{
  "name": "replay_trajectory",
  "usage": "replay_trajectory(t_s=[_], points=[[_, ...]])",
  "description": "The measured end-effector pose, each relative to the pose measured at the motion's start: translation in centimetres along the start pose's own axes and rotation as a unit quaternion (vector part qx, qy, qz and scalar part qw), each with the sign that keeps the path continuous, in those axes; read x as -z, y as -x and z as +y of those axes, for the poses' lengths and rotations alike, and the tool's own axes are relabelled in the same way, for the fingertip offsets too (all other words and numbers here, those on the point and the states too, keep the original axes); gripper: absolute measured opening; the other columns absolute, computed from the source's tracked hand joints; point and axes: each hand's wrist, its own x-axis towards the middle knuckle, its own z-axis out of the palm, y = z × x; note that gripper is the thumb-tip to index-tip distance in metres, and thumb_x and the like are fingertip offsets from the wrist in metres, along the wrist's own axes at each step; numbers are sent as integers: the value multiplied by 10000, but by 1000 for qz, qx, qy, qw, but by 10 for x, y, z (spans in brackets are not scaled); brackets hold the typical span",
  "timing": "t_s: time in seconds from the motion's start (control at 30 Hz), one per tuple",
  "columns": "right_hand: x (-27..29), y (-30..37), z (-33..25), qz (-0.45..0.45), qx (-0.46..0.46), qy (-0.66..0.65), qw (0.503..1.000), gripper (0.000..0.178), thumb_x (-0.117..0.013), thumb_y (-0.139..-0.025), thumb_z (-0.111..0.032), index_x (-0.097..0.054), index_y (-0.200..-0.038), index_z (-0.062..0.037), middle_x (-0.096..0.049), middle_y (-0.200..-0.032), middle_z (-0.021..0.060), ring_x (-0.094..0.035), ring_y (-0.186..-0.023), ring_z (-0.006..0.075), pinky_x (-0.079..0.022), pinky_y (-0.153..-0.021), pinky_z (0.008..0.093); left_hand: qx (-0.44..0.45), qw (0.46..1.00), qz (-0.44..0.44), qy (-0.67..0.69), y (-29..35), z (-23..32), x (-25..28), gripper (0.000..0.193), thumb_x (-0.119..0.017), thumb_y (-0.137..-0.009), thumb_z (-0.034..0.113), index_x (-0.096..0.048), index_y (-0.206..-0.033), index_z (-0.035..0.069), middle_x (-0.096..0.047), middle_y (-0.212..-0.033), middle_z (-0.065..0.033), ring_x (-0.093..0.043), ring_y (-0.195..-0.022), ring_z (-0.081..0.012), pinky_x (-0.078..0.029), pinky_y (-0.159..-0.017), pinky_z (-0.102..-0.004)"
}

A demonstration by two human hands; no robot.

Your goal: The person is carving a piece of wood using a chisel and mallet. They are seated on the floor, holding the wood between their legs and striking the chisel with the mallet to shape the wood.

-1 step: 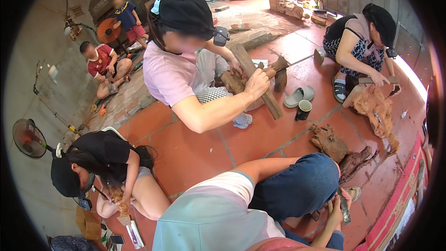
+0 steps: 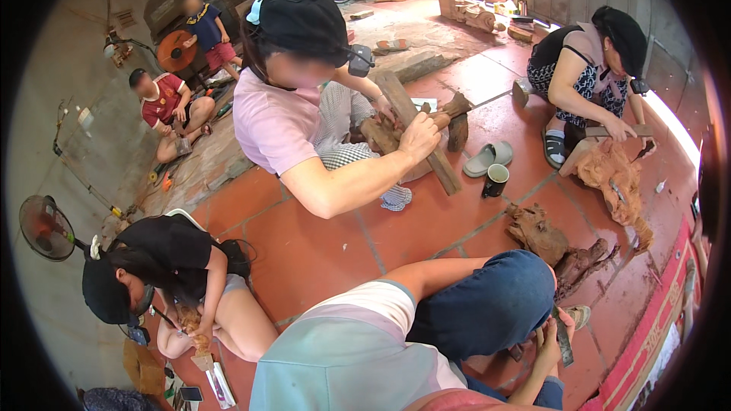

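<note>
My left arm (image 2: 445,268) reaches forward and goes out of sight behind my raised knee in blue jeans (image 2: 487,304). Most of the left hand is hidden there; only a bit of skin, probably its fingertips, shows past the knee by a dark grey flat strip (image 2: 564,346). Beside the knee, my right hand (image 2: 547,346) is closed around this strip, which looks like a metal blade or a narrow stone. Its lower end sticks out past the fingers. Just beyond the knee lies a rough brown carved wood piece (image 2: 537,230), with a darker gnarled piece (image 2: 580,266) next to it.
Across from me a person in pink (image 2: 278,118) holds a wooden board (image 2: 419,133). Another at far right handles a reddish carving (image 2: 609,175); a third at left holds a small carving. A cup (image 2: 495,180) and grey slippers (image 2: 487,158) sit on the tiles. A red mat (image 2: 647,335) lies right.
</note>
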Motion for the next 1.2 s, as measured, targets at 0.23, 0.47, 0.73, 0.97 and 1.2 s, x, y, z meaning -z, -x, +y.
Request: replay_trajectory(t_s=[0.23, 0.47, 0.73, 0.97, 1.2], points=[[-16, -3, -4, 41, -93, -11, 995, 414, -529, -987, -243, -426, -1366, -109, -636, -1097, 107, -634, -966, 168, -548, -771, 301, 8, 992, -20, 123, -25, -31, 10, 337, -694, -880, 162, -596, -1165, 13, -650, -1069, -75, -602, -998, -149, -495, -862, -324], [11, -20, 8, 105, 28, -56, 992, 280, -531, -986, -118, -522, -1239, 3, -587, -1164, 111, -622, -1037, 195, -533, -892, 288, 65, 995, 76, -8, -37, -27, 17, 419, -678, -888, 184, -550, -1273, 84, -600, -1172, -44, -573, -1003, -124, -493, -811, -297], [45, -11, 1, 215, 129, -100, 963, 109, -661, -901, -75, -599, -963, -10, -658, -947, 57, -645, -888, 130, -554, -798, 249, 233, 949, 201, -70, -36, -45, 32, 1115, -814, -760, 336, -20, -1505, 93, -260, -1441, -311, -430, -1243, -350, -467, -908, -438], [47, -19, 12, 223, 117, -66, 966, 122, -672, -888, -58, -554, -878, -27, -625, -1001, 80, -625, -926, 137, -561, -834, 282, 331, 938, 89, 49, -56, 8, -1, 1175, -771, -814, 328, 152, -1499, 82, -116, -1517, -293, -308, -1371, -358, -400, -1020, -461], [50, -29, 34, 233, 165, 46, 957, 151, -710, -869, -120, -577, -860, -50, -577, -1058, 39, -579, -899, 114, -480, -794, 234, 312, 946, 85, -19, -61, -85, 36, 1156, -780, -812, 250, 133, -1504, 93, -478, -1284, -200, -557, -1049, -244, -487, -855, -439]])
